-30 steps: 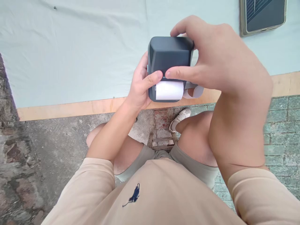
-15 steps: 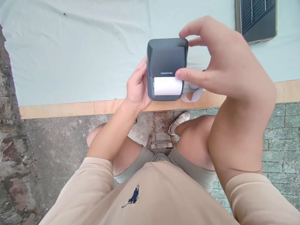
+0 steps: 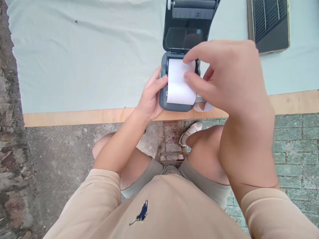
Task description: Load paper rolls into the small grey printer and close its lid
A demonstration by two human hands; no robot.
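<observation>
The printer [image 3: 174,107] is a small dark-grey box with rounded corners, held from its left side by the left hand [image 3: 151,96] at the bench's [image 3: 74,117] near edge; whether it touches the bench cannot be told. Its lid [image 3: 185,24] stands open, swung away from the body at the far side, its inner face showing a smoky window [image 3: 174,38] and a roller [image 3: 194,4] near the top. White paper [image 3: 179,84] fills the body, its smooth surface curving down toward the front lip. A curled pale strip [image 3: 208,107] sits just beside the right side.
</observation>
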